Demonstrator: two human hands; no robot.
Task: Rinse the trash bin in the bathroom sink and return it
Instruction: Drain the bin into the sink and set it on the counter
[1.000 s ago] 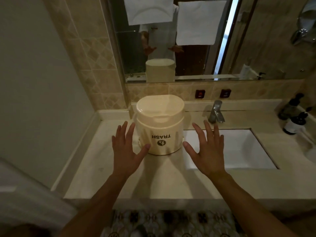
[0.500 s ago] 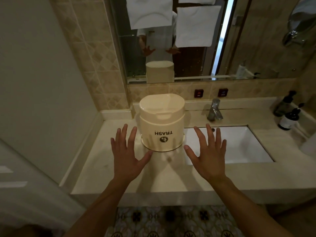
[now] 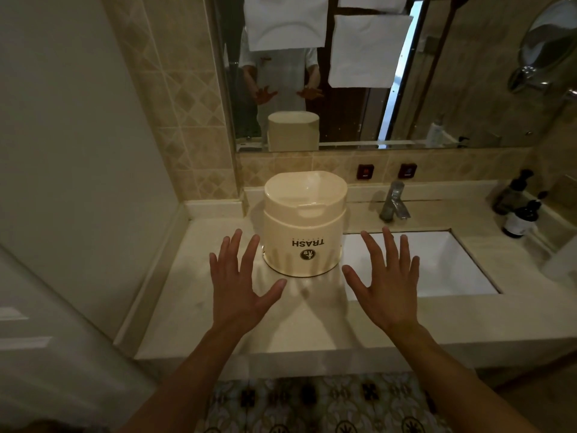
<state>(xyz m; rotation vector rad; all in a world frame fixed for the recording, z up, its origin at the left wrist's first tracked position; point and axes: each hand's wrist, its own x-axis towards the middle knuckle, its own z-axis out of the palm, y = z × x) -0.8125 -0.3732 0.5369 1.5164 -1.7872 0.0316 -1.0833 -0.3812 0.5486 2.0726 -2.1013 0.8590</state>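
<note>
**Trash bin upside down on the vanity, both hands spread and empty**

The cream trash bin (image 3: 305, 226) stood inverted on the marble worktop (image 3: 299, 320), toward its back edge and just left of the sink (image 3: 437, 264); its "TRASH" lettering read upside down. The left hand (image 3: 240, 285) and right hand (image 3: 387, 282) hovered over the worktop's front half, one either side of the bin, fingers wide and straight, holding nothing and not touching it.

Judging from the inverted pose, the rinse seemed done or the bin was draining, with the return still to come. The bin's wall looked smooth and possibly wet, so a two-palm lift could slip, and a slip to the right would drop it into the sink or knock the faucet (image 3: 394, 201). Any water left under the rim would probably spill across the worktop and down to the patterned floor (image 3: 312, 404) when the bin was turned over. Whether the lid piece was loose could not be told; if so, it might fall away on lifting.

The worktop was pale polished stone with a raised back ledge, lit dimly. A mirror (image 3: 374, 114) hung above the tan tiled wall, with two dark pump bottles (image 3: 518, 210) at the far right corner and a white door (image 3: 46, 339) at the left.
</note>
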